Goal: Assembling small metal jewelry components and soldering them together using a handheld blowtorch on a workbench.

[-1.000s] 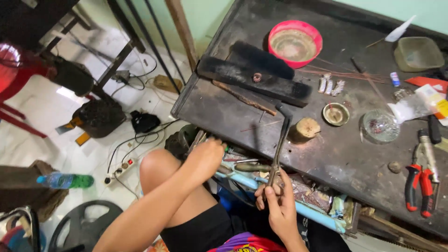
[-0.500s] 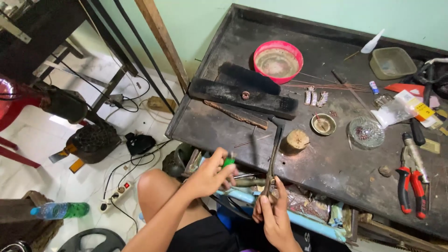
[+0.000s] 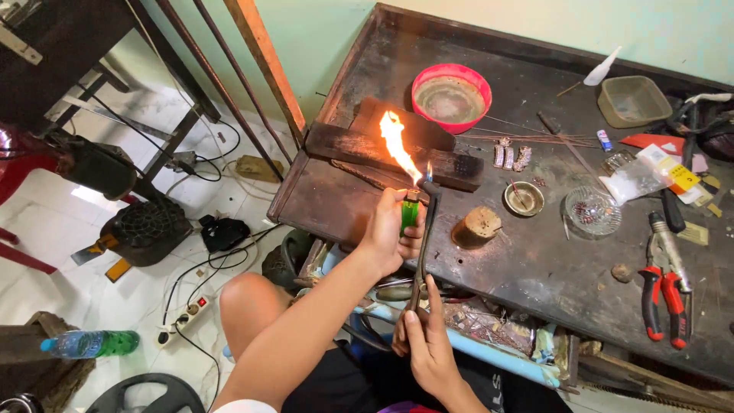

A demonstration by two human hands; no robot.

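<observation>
Holding a green lighter point(image 3: 410, 214), the left hand point(image 3: 390, 233) has its fingers wrapped tight around the lighter body, over the front part of the dark workbench point(image 3: 535, 268). A long orange flame point(image 3: 399, 145) rises up and to the left from the tip of a thin dark torch point(image 3: 425, 237), which stands almost upright just beside the lighter. The right hand point(image 3: 428, 340) is lower, near the front edge of the bench, and its fingers are closed around the bottom part of the torch. The two hands are close but do not touch each other.

Behind the flame lies a black charred block point(image 3: 367, 141), and further back there is a pink bowl point(image 3: 451, 95). To the right of the torch stands a small wooden stump point(image 3: 479, 226), then a small metal dish point(image 3: 524, 198) and a glass dish point(image 3: 592, 212). Red pliers point(image 3: 664, 287) lie at the right side of the bench, and a clear plastic box point(image 3: 633, 99) sits near the back wall. On the floor at the left lie a green bottle point(image 3: 90, 343) and a power strip point(image 3: 183, 321) with cables.
</observation>
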